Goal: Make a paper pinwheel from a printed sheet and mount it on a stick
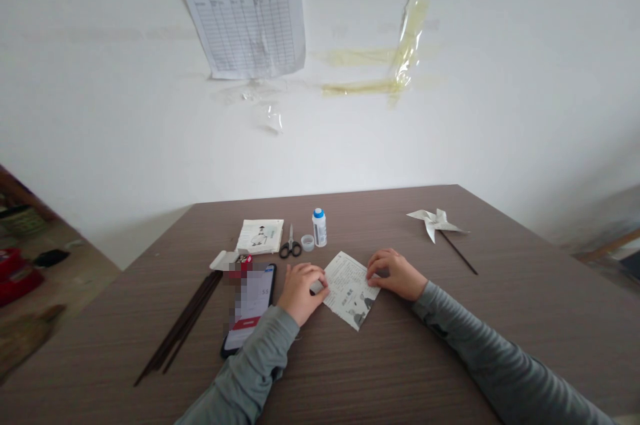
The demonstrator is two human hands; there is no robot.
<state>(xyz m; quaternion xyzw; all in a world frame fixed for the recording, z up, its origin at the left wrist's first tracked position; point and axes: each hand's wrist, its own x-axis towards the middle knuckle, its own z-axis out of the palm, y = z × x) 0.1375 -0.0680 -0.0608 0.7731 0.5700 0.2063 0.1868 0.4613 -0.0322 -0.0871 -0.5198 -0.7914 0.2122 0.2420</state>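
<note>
A square sheet of printed paper (pixel 346 288) lies turned like a diamond on the brown table, with text and dark figures on it. My left hand (pixel 303 289) pinches its left corner between thumb and fingers. At the right corner, my right hand (pixel 397 273) grips the paper the same way. Just beyond the sheet stand a glue bottle (pixel 319 230) with a blue top and a small clear cap (pixel 307 243). Black-handled scissors (pixel 291 246) lie beside the cap. A phone (pixel 250 311) with a lit screen rests left of my left forearm.
Several dark thin sticks (pixel 183 321) lie at the left, near a small red box (pixel 241 265). A stack of printed paper (pixel 260 236) sits behind the phone. A paper pinwheel (pixel 436 222) on a stick lies at the right. The white wall (pixel 350 151) borders the table's far edge.
</note>
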